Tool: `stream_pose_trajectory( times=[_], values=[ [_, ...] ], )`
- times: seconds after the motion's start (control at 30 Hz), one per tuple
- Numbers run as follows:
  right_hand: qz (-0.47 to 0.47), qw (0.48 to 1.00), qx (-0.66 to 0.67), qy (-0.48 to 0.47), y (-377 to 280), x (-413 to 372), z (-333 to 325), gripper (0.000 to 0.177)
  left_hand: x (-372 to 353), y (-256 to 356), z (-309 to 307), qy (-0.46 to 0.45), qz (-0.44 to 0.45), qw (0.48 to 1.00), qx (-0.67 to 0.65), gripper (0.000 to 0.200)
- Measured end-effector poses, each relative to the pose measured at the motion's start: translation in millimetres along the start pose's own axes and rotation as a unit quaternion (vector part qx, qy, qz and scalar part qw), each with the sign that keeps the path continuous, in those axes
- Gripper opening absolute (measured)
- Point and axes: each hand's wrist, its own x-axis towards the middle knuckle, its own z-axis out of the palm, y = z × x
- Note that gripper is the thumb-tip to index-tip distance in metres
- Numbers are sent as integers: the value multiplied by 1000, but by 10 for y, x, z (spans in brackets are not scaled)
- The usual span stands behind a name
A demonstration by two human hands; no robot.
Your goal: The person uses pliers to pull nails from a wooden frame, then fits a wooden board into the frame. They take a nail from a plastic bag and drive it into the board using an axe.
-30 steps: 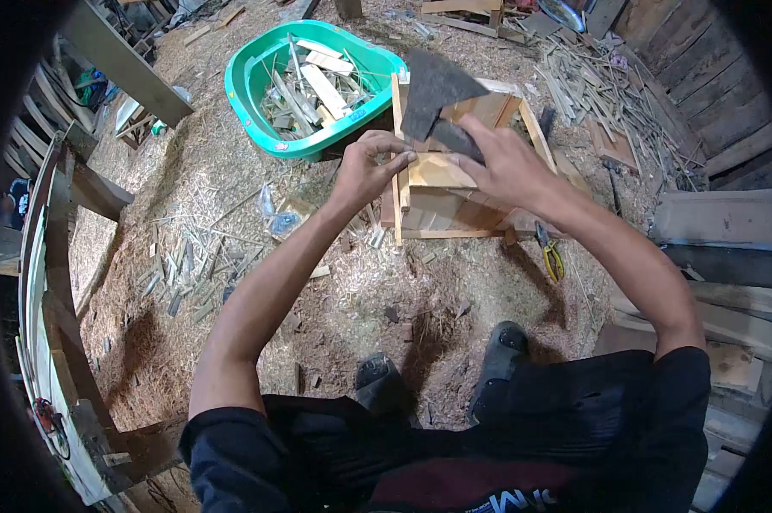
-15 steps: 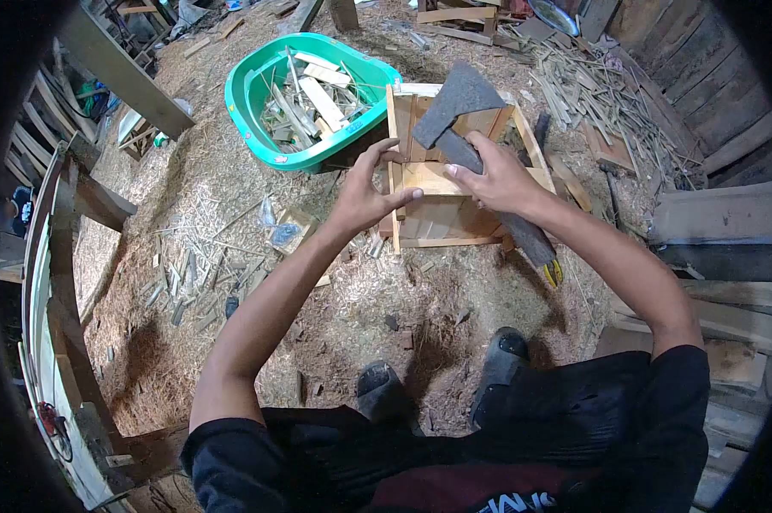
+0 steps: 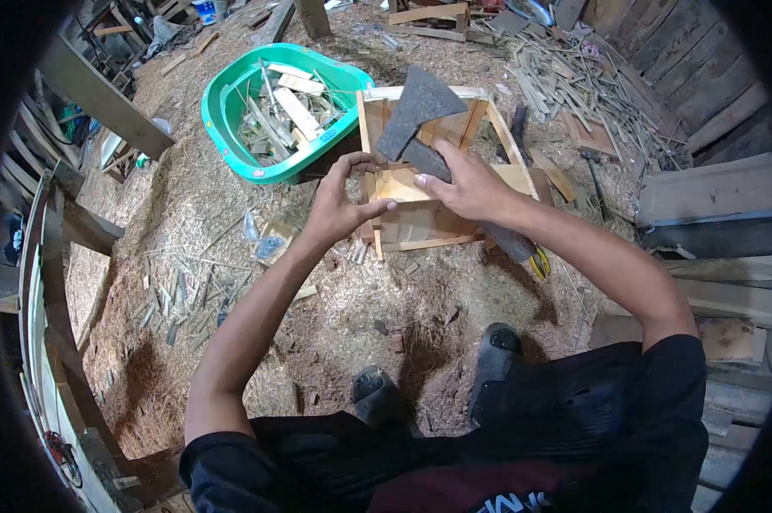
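An axe (image 3: 422,107) with a dark, worn metal head is in my right hand (image 3: 476,184), whose fingers wrap round the handle just below the head. The head points up and away from me, and the handle runs down to the right under my forearm. Beneath it stands a box-like wooden frame (image 3: 424,227) with thin side rails and a pale crosspiece (image 3: 403,188). My left hand (image 3: 339,205) grips the frame's left side where the crosspiece meets it, fingers curled over the far side and thumb on the near side. The axe hides part of the frame's inside.
Behind the frame on the left, a green plastic tub (image 3: 223,141) holds wood offcuts. Thin wood strips (image 3: 553,98) lie heaped at the back right. Planks (image 3: 728,295) are stacked on the right, and a wooden post (image 3: 104,94) leans at left. Shavings cover the floor (image 3: 343,299).
The whole scene has shifted slightly left in view. My right hand holds the axe over the frame as before, and my left hand stays on the frame's left side.
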Motion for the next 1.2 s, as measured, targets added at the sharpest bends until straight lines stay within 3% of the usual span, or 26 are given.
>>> stream_pose_trajectory(
  times=[0.1,0.17,0.4,0.5,0.6,0.7,0.8,0.93,1.2],
  values=[
    [-64,995,-4,79,100,29,76,48,17,-19,-18,1,59,996,61,67],
    [-38,998,11,47,73,20,25,49,-2,-20,0,14,80,993,83,54],
    [-38,999,-3,13,40,27,6,46,-77,-78,58,31,46,998,32,57],
    [-27,1000,-12,-3,-20,28,-23,48,-79,-51,33,16,46,997,62,63],
    [-30,999,-31,6,-67,1,-44,51,-89,-16,67,33,-3,999,4,79],
    [-42,998,-45,16,-128,-29,-85,53,-71,-62,57,51,12,998,-23,101],
    [-42,998,-44,-3,-186,-28,-116,54,-41,-138,28,40,35,998,29,111],
    [-39,998,-45,-36,-166,-22,-73,53,-41,-200,37,35,20,999,30,111],
    [-61,997,-45,18,-265,10,-195,41,22,-152,-3,25,57,996,64,114]
  ],
)
